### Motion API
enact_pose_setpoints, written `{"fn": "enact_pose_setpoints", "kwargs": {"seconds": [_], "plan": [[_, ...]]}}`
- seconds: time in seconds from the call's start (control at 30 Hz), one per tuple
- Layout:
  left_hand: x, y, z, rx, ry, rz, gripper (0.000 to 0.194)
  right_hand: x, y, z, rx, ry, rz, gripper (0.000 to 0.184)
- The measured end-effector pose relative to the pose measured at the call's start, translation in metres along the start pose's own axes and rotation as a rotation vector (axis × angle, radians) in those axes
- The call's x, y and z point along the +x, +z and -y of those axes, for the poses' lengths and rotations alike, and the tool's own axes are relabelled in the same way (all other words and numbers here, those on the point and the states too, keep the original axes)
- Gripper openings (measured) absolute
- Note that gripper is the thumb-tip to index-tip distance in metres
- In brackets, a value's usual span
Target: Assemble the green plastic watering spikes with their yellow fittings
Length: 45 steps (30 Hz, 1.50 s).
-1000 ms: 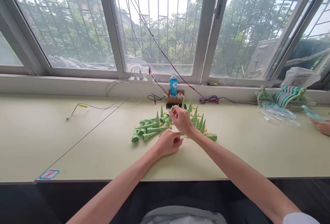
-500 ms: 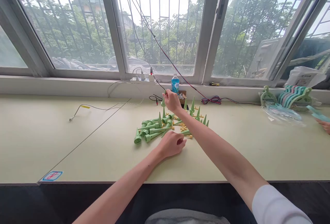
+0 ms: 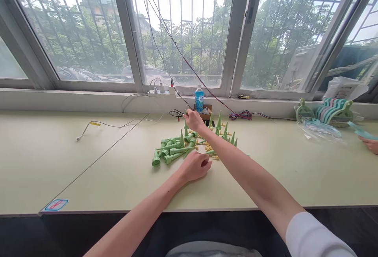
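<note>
My right hand [image 3: 195, 121] reaches to the back of the pile, its fingers pinched round the upper end of a green plastic spike [image 3: 186, 128]. My left hand [image 3: 195, 165] rests on the table at the near side of the pile, its fingers curled closed; what they hold, if anything, is hidden. Beside it lie several hollow green spikes with wide round collars [image 3: 174, 151]. More green cones stand upright [image 3: 219, 120] to the right of my right hand. Small yellow valve-like pieces [image 3: 208, 147] are scattered among them, partly behind my right forearm.
A blue bottle [image 3: 199, 99] and a small brown box [image 3: 207, 111] stand behind the pile. A coiled cable [image 3: 240, 115] lies by the sill, and a white cable [image 3: 97, 123] at left. Green dustpan-like items [image 3: 335, 111] and another person's hand [image 3: 369, 144] are at right.
My right hand has come down slightly with the green spike, towards the tabletop behind the pile. My left hand stays in place. The view has shifted a little.
</note>
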<state>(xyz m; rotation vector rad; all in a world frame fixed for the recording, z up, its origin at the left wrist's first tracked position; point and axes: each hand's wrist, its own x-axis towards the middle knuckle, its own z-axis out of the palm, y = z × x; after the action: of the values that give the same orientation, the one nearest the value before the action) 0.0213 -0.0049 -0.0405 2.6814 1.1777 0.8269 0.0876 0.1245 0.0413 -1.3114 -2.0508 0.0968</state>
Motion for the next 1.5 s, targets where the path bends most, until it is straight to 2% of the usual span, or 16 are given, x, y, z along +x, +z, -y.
{"fn": "enact_pose_setpoints", "kwargs": {"seconds": [0.17, 0.27, 0.33, 0.47, 0.73, 0.9, 1.23, 1.5], "plan": [[0.0, -0.001, 0.0, -0.007, 0.007, 0.018, 0.03, -0.01, -0.006, -0.002, 0.019, 0.011, -0.057, 0.027], [0.0, -0.001, 0.001, -0.006, 0.009, 0.017, 0.03, -0.023, -0.01, -0.004, -0.034, 0.017, -0.099, 0.025], [0.0, 0.0, 0.001, -0.003, 0.012, 0.008, 0.029, -0.033, -0.01, -0.006, -0.1, 0.015, -0.021, 0.02], [0.0, 0.001, 0.001, -0.001, 0.012, 0.0, 0.028, -0.052, -0.005, -0.01, -0.139, -0.076, 0.192, 0.016], [0.0, 0.001, 0.0, 0.028, 0.009, 0.009, 0.026, -0.064, 0.006, -0.016, -0.149, -0.132, 0.283, 0.014], [-0.001, 0.001, 0.0, 0.027, 0.0, 0.009, 0.025, -0.066, 0.007, -0.02, -0.17, -0.117, 0.278, 0.015], [0.0, 0.003, 0.002, 0.039, -0.012, 0.009, 0.025, -0.067, 0.012, -0.033, -0.111, 0.001, 0.311, 0.01], [-0.001, 0.004, 0.003, 0.002, -0.002, -0.009, 0.025, -0.071, 0.005, -0.035, -0.044, 0.053, 0.166, 0.016]]}}
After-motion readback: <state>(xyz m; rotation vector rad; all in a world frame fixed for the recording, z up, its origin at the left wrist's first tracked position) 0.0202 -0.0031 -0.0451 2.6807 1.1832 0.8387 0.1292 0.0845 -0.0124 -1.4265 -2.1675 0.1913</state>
